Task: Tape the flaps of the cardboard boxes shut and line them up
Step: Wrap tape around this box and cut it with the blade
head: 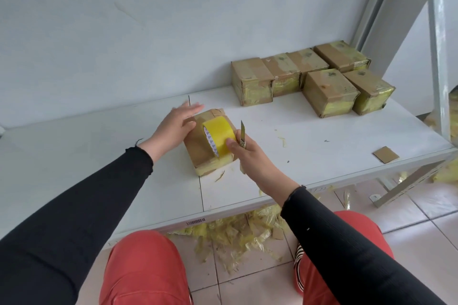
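A brown cardboard box (pixel 208 142) lies on the white counter (pixel 99 156) just left of the middle of the view, its top flaps down and its near edge banded in yellowish tape that looks wrinkled and glossy. The left hand (pixel 174 126) lies flat on the box's top at its nine o'clock side, fingers straight and spread toward the wall. A roll of yellow tape (pixel 219 138) stands on edge on the box top, its white inner core with small printed marks facing the person. The right hand (pixel 247 153), at the roll's four o'clock, pinches the roll with the thumb while its curled fingers grip a slim utility knife (pixel 242 135), blade pointing up and away.

Toward two o'clock from the box, well apart from it, six taped boxes (pixel 329 91) sit in two rows near the wall, each brown on top with yellow-green tape over the sides and seams. A loose cardboard scrap (pixel 386 155) lies near the counter's right edge. Crumpled yellow tape scraps (pixel 238 235) litter the tiled floor beneath the counter.
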Demonstrator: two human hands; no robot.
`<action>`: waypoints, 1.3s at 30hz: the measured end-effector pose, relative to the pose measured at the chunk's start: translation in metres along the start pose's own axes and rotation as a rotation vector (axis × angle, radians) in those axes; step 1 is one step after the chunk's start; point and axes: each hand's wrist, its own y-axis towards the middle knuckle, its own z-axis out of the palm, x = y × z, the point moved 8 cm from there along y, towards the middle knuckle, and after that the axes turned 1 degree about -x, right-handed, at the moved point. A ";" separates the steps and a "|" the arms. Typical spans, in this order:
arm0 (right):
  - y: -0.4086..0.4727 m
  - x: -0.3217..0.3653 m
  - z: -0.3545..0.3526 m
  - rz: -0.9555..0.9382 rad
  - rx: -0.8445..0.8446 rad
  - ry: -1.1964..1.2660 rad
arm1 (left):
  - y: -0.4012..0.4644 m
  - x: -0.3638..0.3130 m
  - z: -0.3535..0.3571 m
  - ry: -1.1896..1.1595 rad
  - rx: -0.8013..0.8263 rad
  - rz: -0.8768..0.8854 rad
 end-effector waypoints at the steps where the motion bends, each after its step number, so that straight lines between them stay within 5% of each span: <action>1: 0.003 -0.003 0.002 -0.001 0.000 -0.002 | 0.001 -0.005 0.008 0.050 0.033 0.043; 12: 0.000 0.000 0.001 -0.085 -0.101 -0.089 | -0.003 -0.007 0.031 0.124 0.240 0.136; 16: -0.032 -0.037 -0.002 0.100 -0.091 -0.361 | -0.007 -0.011 0.034 0.163 0.275 0.172; 22: -0.033 -0.058 -0.008 0.301 -0.102 -0.350 | -0.008 -0.014 0.037 0.414 0.337 0.128; 29: -0.041 -0.058 -0.008 0.262 -0.140 -0.229 | -0.015 -0.054 0.081 0.475 0.114 -0.240; 35: -0.057 -0.054 0.022 0.203 0.040 -0.174 | -0.002 -0.057 0.081 0.620 0.048 -0.033; 39: -0.052 -0.059 0.036 0.251 0.006 -0.170 | 0.012 -0.051 0.080 0.652 0.077 0.053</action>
